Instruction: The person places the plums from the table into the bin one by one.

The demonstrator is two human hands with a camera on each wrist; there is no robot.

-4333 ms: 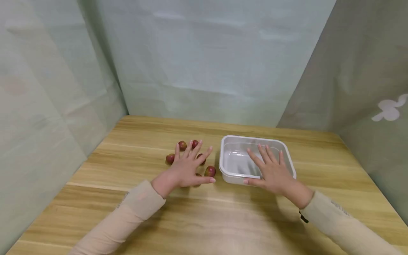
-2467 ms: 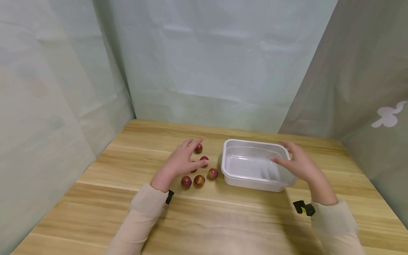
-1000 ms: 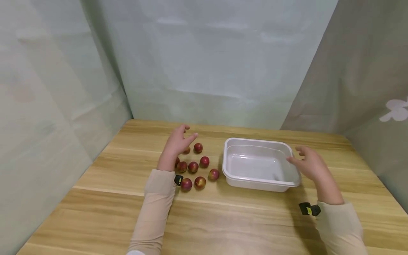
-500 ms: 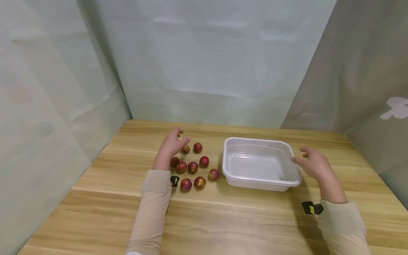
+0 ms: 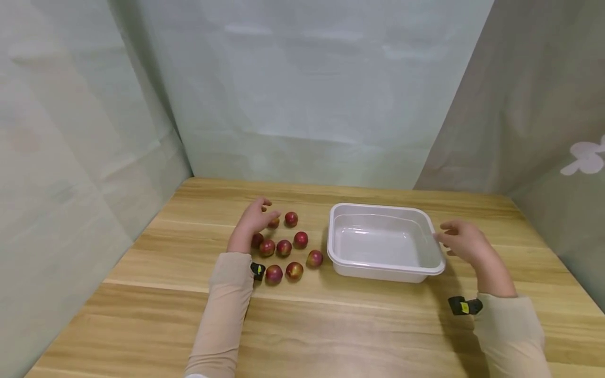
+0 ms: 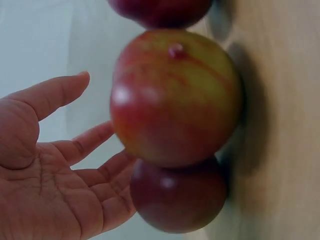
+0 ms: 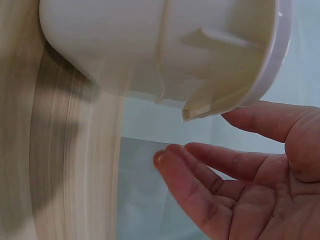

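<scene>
A cluster of small red plums (image 5: pixel 283 248) lies on the wooden tabletop (image 5: pixel 331 325), just beside and under the left hand (image 5: pixel 250 223). That hand hovers over the cluster's far edge, fingers loose and spread, holding nothing. Just beside the right hand (image 5: pixel 465 247) stands a white plastic tub (image 5: pixel 385 265); this hand's fingers are relaxed, near the tub's rim, gripping nothing.

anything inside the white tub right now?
Nothing shows in the white tub: its floor is bare in the head view. The red fruits lie on the table left of it. The near wall hides a floor strip.
</scene>
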